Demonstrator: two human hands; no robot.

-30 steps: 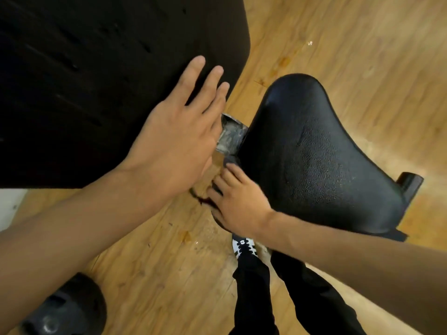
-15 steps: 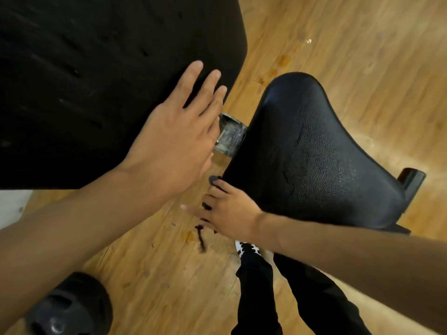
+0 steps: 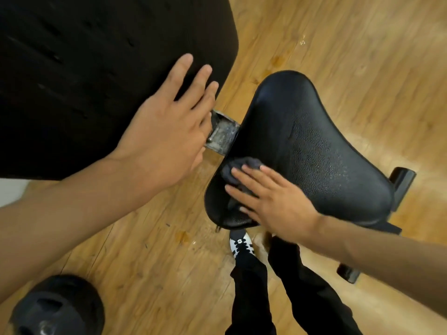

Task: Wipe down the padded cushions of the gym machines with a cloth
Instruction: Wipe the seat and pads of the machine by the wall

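Wooden floor [image 3: 362, 68] fills the background. Big black back pad [image 3: 96, 81] takes up the far left. Black textured seat cushion [image 3: 314, 153] sits centre-right, joined to the pad by a scuffed metal bar [image 3: 222, 136]. Dark weight plate [image 3: 55, 308] lies on the floor at the near left corner. Person's black trousers [image 3: 251, 286] and a black-and-white shoe [image 3: 242, 245] are just near of the seat.

Left hand [image 3: 167, 131] lies flat on the right edge of the back pad, fingers straight and a little spread, grasping nothing. It is in the same spot as a second ago, so probably bracing.

Right hand [image 3: 273, 199] is what changed. Half a second ago it was low at the seat's near-left edge, fingers curled down by the rim. Now it is up on the seat's top face, fingers extended and released, pressing down on the cloth [image 3: 244, 165].

The cloth is dark and bunched. It lies on the seat's left end, under and just beyond the fingertips, near the metal bar.

Judgement: edge pass looks done and the top-surface wipe of the seat is starting. Most of the seat to the right of the hand still looks untouched. Can't tell whether the back pad has been wiped.
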